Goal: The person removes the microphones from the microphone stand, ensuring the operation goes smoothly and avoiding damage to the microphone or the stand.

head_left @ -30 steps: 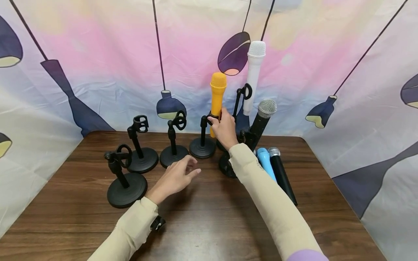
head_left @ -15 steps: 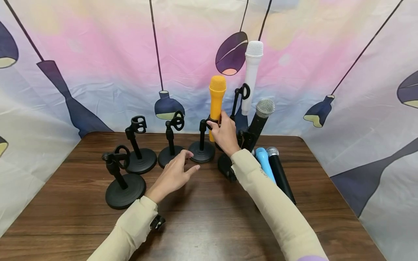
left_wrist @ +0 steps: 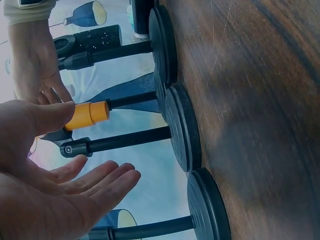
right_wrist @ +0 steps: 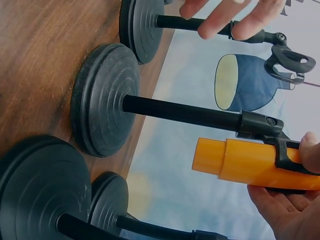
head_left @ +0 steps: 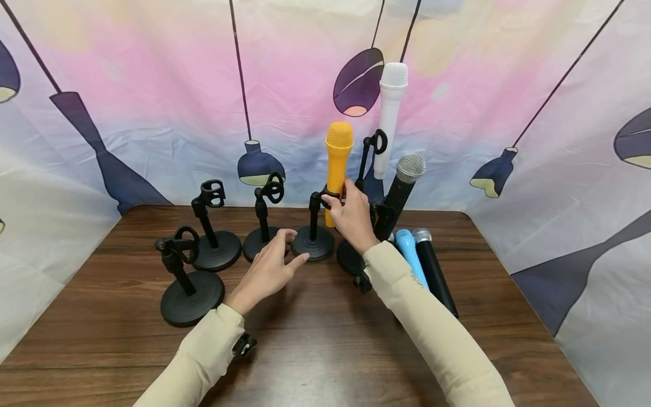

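In the head view, an orange-yellow microphone (head_left: 337, 164) stands nearly upright in the clip of a black microphone stand (head_left: 312, 243). My right hand (head_left: 353, 217) grips that clip from the right, with the microphone inside it. The right wrist view shows the thumb (right_wrist: 311, 152) against the clip and other fingers under the microphone's body. My left hand (head_left: 267, 271) hovers left of this stand, palm turned inward, fingers loosely spread and holding nothing. Just behind its fingers is an unloaded stand (head_left: 261, 226).
Two more unloaded stands (head_left: 216, 249) (head_left: 192, 297) are at the left. On the right, a black microphone (head_left: 396, 195) leans in a stand, with a white microphone (head_left: 390, 113) upright behind it. Blue (head_left: 411, 254) and black (head_left: 436, 271) microphones lie on the wooden table (head_left: 315, 362).
The right hand has drawn the stand with the orange-yellow microphone slightly toward me. My left hand has come a little nearer to that stand, its fingers opening slightly.
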A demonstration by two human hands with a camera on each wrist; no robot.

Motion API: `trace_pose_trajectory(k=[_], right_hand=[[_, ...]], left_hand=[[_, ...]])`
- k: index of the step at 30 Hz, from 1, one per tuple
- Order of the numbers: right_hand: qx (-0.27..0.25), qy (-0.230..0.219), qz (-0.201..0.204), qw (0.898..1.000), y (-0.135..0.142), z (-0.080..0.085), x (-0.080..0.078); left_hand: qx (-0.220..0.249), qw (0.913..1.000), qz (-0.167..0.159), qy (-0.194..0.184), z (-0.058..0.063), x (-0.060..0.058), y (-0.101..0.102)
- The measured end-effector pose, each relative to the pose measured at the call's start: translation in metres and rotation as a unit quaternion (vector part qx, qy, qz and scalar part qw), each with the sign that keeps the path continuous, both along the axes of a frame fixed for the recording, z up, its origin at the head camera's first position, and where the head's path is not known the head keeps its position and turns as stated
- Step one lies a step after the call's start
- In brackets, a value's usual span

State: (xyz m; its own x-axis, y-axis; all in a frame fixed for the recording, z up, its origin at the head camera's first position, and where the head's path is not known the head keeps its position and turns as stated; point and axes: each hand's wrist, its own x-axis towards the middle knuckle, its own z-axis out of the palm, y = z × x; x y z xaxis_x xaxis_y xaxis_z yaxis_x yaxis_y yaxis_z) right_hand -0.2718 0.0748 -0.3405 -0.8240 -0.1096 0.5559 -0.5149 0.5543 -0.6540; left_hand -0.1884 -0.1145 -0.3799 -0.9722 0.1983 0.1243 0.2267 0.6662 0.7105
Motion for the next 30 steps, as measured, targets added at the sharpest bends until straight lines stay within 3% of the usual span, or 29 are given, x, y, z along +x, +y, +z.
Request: trace_pose_trajectory(k=[17,23,30], right_hand=[[0.013,-0.002,0.023,1.000,0.007,-0.001,0.029],[0.011,0.015,0.045,0.999,0.008,-0.003,0.039],[0.004,0.002,0.070,0.998,0.010,-0.004,0.052]], left_hand=[[0.024,0.9993,-0.018,0.025,0.009,0.001,0.005],[0.038,0.9979,-0.020,0.048,0.016,0.001,0.007],[0.072,0.9934,-0.039,0.081,0.022,0.004,0.010]])
